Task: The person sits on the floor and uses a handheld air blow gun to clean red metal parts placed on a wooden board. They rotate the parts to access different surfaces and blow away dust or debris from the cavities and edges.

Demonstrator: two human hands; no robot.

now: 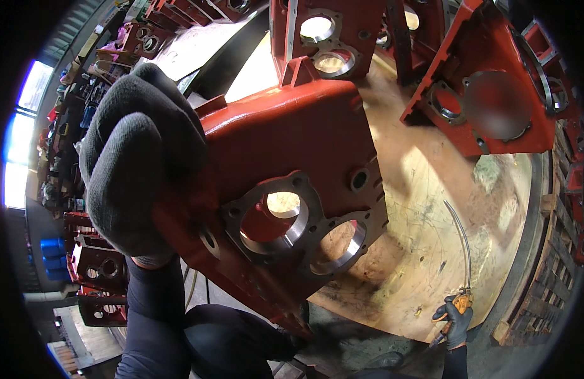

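The left hand (pixel 137 170), in a dark knit glove, is clamped over the upper left edge of a red cast-metal housing (pixel 292 164) — fingers curled tight around it. The housing sits tilted just in front of the person, its machined face with two large round bores turned toward the camera, over a worn wooden surface (pixel 431 215). Lower right, well apart, the gloved right hand (pixel 457 319) grips an orange-handled air gun (pixel 462 265) with a long curved nozzle pointing upward. More red housings (pixel 494 107) stand behind.
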